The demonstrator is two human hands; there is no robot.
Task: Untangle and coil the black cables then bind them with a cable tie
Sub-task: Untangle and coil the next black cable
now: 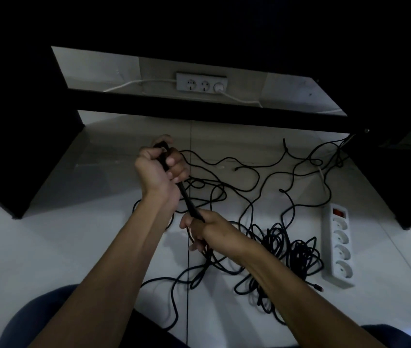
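Note:
Black cables [254, 172] lie tangled over the white floor, with a dense heap [289, 249] at the right. My left hand [160, 167] grips one end of a gathered bundle of black cable [186, 199], held up above the floor. My right hand [204, 228] grips the bundle's lower end, and several strands hang from it to the floor. The bundle runs taut and straight between the two hands. No cable tie is visible.
A white power strip [338, 247] with a red switch lies on the floor at the right. A wall socket block [201, 82] with white leads sits behind a black desk crossbar [212, 114]. Black desk panels flank both sides. My knees are at the bottom.

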